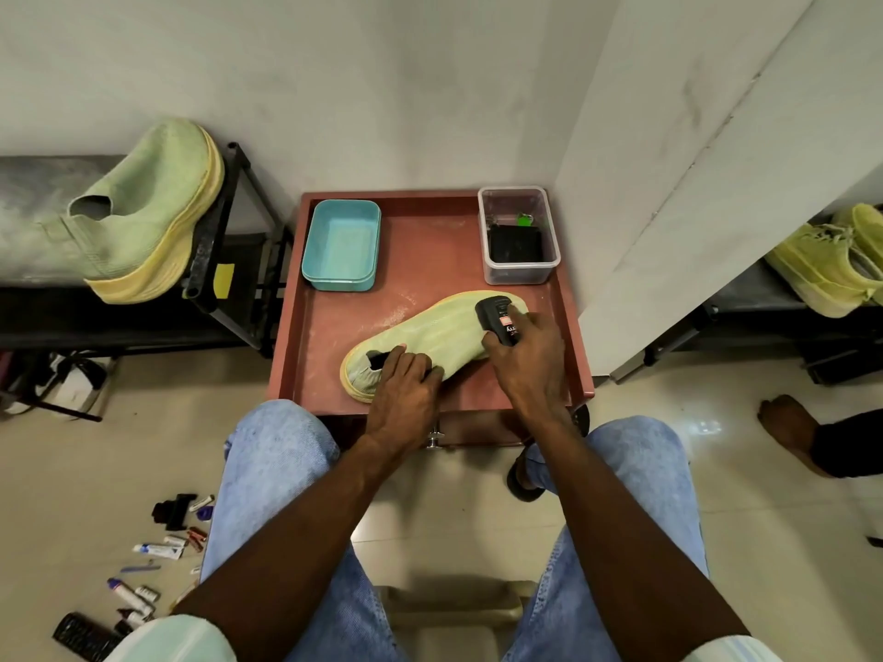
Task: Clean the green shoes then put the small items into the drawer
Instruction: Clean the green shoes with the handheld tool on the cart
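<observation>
One green shoe [430, 334] lies on its side on the red tabletop [430, 241], in the middle of the frame. My left hand [406, 389] presses down on its heel end, and those fingers [411, 363] curl over the edge by the opening to hold it. My right hand [530, 360] grips a black brush [499, 320] and holds it against the toe end. So I think the cleaning is under way and not done.

Another green shoe [143, 217] sits on the black rack [229, 222] at the upper left. I cannot tell if it is clean. A yellow-green pair [826, 265] rests on a shelf at the right edge.

Lots of small items [157, 556] lie on the floor at the lower left, things like tubes and pens. None are in the drawer [478, 430] yet, and it looks shut just under the tabletop. A blue tub [341, 246] and a clear box [518, 236] stand at the back. So most of the job is left.
</observation>
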Motion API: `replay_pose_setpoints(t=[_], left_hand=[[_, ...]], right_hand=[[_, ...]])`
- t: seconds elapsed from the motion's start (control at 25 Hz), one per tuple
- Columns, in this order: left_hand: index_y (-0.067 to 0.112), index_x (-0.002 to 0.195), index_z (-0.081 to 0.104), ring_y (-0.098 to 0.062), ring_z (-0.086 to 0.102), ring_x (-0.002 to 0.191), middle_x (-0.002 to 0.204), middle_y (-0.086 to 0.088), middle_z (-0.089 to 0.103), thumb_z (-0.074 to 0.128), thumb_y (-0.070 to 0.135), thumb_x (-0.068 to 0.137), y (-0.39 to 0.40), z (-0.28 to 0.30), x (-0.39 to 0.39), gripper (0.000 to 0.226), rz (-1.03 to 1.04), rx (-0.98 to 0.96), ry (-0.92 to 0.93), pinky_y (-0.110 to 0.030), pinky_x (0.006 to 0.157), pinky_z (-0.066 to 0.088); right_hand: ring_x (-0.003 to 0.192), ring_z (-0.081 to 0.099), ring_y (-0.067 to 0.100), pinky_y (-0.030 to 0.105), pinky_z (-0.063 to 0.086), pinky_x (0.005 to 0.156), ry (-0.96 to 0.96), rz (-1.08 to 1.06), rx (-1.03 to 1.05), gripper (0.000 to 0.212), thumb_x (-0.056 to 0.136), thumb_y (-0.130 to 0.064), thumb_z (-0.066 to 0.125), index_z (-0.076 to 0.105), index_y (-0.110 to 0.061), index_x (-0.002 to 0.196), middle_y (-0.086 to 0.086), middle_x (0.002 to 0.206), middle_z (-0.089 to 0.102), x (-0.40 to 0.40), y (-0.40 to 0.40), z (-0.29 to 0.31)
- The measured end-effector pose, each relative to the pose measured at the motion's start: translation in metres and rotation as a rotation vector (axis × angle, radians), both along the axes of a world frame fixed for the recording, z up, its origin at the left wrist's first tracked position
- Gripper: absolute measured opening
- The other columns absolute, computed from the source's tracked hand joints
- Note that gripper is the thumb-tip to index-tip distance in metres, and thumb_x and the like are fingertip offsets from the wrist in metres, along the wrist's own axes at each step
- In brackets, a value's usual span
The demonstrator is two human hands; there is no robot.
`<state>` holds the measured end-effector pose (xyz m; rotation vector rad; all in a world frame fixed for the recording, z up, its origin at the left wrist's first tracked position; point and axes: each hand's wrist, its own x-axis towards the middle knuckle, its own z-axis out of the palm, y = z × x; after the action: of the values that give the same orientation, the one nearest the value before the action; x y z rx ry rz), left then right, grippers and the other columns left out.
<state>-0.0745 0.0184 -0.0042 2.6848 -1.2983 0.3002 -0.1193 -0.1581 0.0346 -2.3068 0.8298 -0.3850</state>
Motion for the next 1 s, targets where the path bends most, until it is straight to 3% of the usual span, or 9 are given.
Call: replay_pose_setpoints(t=[0.16,0.32,0.44,0.52,0.6,0.68,0.8,0.92,1.0], left_hand=[[0.007,0.094,0.071,-0.034,0.061,0.083,0.079,-0.010,0.058,0.067,0.018,0.064,0.005,-0.003,0.004,0.032,-0.030,-0.067,0.031,-0.044,0.109,0.030],[0.002,0.093,0.071,-0.035,0.064,0.085,0.078,-0.013,0.061,0.046,0.014,0.073,0.011,-0.006,0.004,0.034,-0.055,-0.154,0.060,-0.047,0.108,0.033],[0.002,0.091,0.071,-0.033,0.064,0.085,0.078,-0.012,0.063,0.053,0.010,0.074,0.014,-0.009,0.006,0.026,-0.058,-0.232,0.072,-0.044,0.110,0.032],[0.003,0.087,0.071,-0.032,0.066,0.084,0.076,-0.012,0.065,0.063,0.006,0.071,0.014,-0.011,0.007,0.019,-0.051,-0.262,0.074,-0.041,0.111,0.031],[0.005,0.081,0.072,-0.032,0.067,0.083,0.073,-0.011,0.065,0.061,0.005,0.071,0.013,-0.012,0.007,0.015,-0.029,-0.307,0.076,-0.040,0.110,0.033],[0.005,0.077,0.071,-0.032,0.067,0.082,0.071,-0.011,0.064,0.058,0.009,0.073,0.012,-0.012,0.007,0.014,-0.015,-0.338,0.075,-0.040,0.108,0.035],[0.006,0.073,0.069,-0.032,0.067,0.081,0.069,-0.011,0.063,0.071,0.009,0.067,0.013,-0.012,0.007,0.007,-0.029,-0.323,0.071,-0.040,0.108,0.036],[0.005,0.072,0.070,-0.033,0.068,0.083,0.071,-0.013,0.065,0.054,0.009,0.074,0.013,-0.008,0.006,0.017,-0.009,-0.314,0.057,-0.039,0.106,0.036],[0.004,0.070,0.068,-0.032,0.068,0.079,0.068,-0.013,0.064,0.052,0.008,0.076,0.011,-0.005,0.005,0.018,-0.007,-0.313,0.039,-0.039,0.105,0.038]], right_hand=[[0.108,0.052,0.026,0.038,0.046,0.089,0.205,0.380,-0.150,0.055,0.079,-0.046,0.064,0.061,-0.024,0.129,0.010,0.117,0.060,0.000,0.021,-0.001],[0.107,0.052,0.028,0.039,0.042,0.092,0.217,0.057,-0.215,0.054,0.080,-0.043,0.063,0.062,-0.019,0.129,0.012,0.117,0.059,0.002,-0.008,0.005],[0.091,0.061,0.022,0.035,0.052,0.078,0.242,0.317,0.003,0.047,0.074,-0.043,0.071,0.070,-0.020,0.115,0.006,0.102,0.065,0.000,0.018,0.005],[0.082,0.064,0.017,0.035,0.054,0.072,0.268,0.332,0.130,0.052,0.067,-0.051,0.071,0.072,-0.023,0.110,0.001,0.095,0.068,-0.003,0.015,0.007],[0.089,0.062,0.021,0.035,0.052,0.079,0.277,0.161,-0.067,0.053,0.070,-0.051,0.068,0.069,-0.026,0.117,0.005,0.101,0.067,-0.002,0.001,0.005],[0.097,0.058,0.026,0.036,0.048,0.081,0.290,0.190,-0.240,0.053,0.072,-0.050,0.066,0.067,-0.026,0.119,0.008,0.105,0.063,-0.001,0.005,0.005],[0.086,0.063,0.019,0.032,0.051,0.069,0.319,0.343,-0.046,0.057,0.066,-0.055,0.069,0.071,-0.027,0.115,-0.001,0.094,0.065,-0.004,0.012,0.003],[0.093,0.059,0.022,0.037,0.051,0.080,0.294,0.160,-0.134,0.049,0.071,-0.049,0.069,0.070,-0.023,0.113,0.005,0.101,0.065,-0.001,0.007,0.003],[0.087,0.058,0.017,0.034,0.051,0.076,0.309,0.253,-0.088,0.048,0.070,-0.046,0.072,0.071,-0.021,0.110,0.006,0.101,0.068,-0.004,0.013,0.007]])
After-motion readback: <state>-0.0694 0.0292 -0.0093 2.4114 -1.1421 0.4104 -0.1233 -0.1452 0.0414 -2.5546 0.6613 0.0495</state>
